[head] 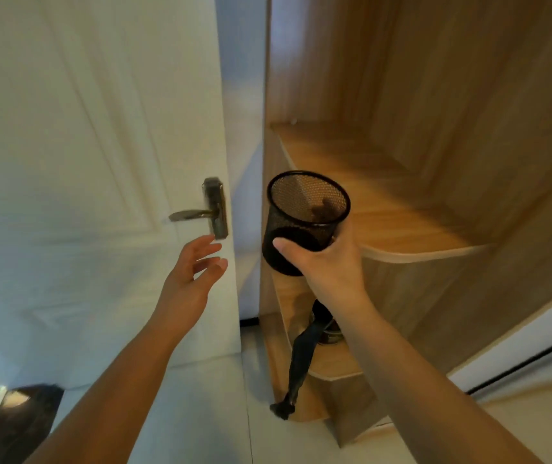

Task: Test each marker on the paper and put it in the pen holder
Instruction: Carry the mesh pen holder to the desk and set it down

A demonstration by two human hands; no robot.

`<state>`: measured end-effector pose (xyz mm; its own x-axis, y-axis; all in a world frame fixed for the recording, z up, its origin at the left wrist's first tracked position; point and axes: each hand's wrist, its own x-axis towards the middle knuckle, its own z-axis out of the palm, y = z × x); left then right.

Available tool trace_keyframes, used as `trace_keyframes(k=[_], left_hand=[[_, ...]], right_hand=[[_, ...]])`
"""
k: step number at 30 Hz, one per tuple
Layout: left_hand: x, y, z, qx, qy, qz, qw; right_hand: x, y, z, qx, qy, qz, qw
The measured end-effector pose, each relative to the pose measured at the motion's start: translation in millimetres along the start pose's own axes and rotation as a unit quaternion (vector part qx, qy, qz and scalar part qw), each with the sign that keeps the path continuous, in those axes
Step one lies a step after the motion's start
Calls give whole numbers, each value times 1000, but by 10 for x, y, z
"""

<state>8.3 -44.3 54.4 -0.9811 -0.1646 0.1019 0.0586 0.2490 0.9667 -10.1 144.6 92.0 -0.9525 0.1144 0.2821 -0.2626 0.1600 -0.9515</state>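
Carrying the black wire-mesh pen holder (304,222) tilted in our right hand (328,266), fingers wrapped round it beside the wooden shelf; left hand (190,272) reaches, fingers spread, toward the bronze door handle (201,212). Holder probably empty; bumping the door could jar it loose.

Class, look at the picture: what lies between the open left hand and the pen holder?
In the head view, only the white door's edge stands between the left hand and the pen holder, which the right hand grips.
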Motion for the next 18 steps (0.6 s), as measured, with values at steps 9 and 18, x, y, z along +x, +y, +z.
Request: trace_keyframes(k=[9, 18], left_hand=[[-1113, -823, -568, 17, 94, -135, 986], [-3244, -1361, -328, 7, 392, -305, 868]], right_hand=[[-785, 985, 542, -39, -212, 127, 968], [-1727, 1755, 730, -145, -536, 149, 818]])
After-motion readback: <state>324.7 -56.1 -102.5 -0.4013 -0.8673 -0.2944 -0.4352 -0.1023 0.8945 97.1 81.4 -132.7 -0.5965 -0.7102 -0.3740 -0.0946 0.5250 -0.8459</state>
